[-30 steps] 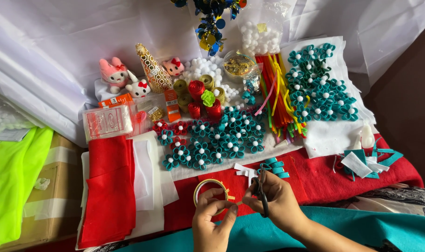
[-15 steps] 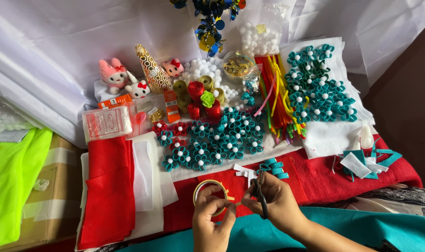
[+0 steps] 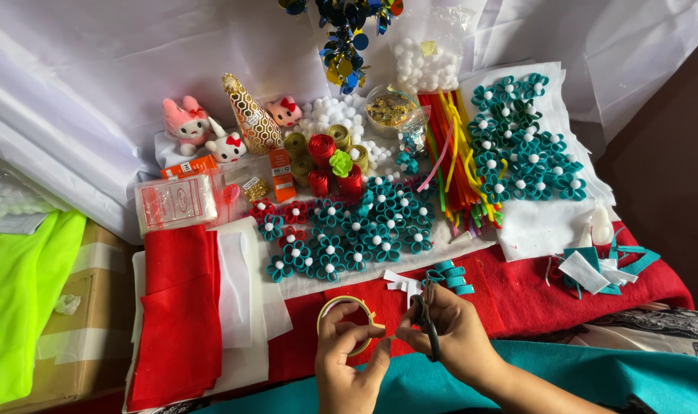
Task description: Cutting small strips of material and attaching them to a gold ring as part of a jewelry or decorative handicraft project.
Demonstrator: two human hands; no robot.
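The worktop [image 3: 517,295], draped in red felt, carries a wide spread of craft stock: a field of teal felt flowers [image 3: 364,230] with white centres at mid-table, a second bed of the same flowers [image 3: 521,142] on white felt at the far right, a stack of red felt sheets [image 3: 176,307] at the left, a bundle of coloured pipe cleaners [image 3: 456,153], and small plush figures [image 3: 188,119] at the back. Compared with the view a second earlier, none of this has shifted; the change is confined to the hands at the near edge. The right hand [image 3: 456,330] keeps its fingers closed through the loops of the dark scissors [image 3: 426,322], blades pointing up and away, and sits at nearly the same spot as before. The left hand [image 3: 349,356] has its thumb and forefinger pinched on the end of a narrow gold strip drawn off the roll of gold ribbon [image 3: 347,322], which stands on the red felt just behind that hand; the fingers have crept slightly upward and closer to the roll. The strip reads as being lined up between the two hands; whether the blades already touch it cannot be told.
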